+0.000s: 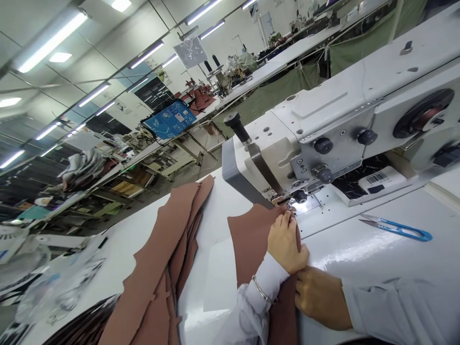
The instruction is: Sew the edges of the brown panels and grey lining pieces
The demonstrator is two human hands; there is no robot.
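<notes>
A reddish-brown leather-like piece (247,239) lies on the white sewing table, its far edge under the needle area of a white sewing machine (266,163). My left hand (287,242) lies on top of this piece, fingers stretched toward the presser foot and thumb out to the side. Close behind it, my right hand (319,297) is closed at the piece's right edge, its fingers curled round the material. The fingertips of the right hand are partly hidden. To the left lies a stack of similar brown pieces (158,254), overlapping one another.
Blue-handled thread snips (398,227) lie on the table to the right. A black-and-white box with a barcode label (377,182) sits beneath the machine arm. Clear plastic wrapping (57,282) is at the left. Other worktables with a blue bag (170,120) stand farther back.
</notes>
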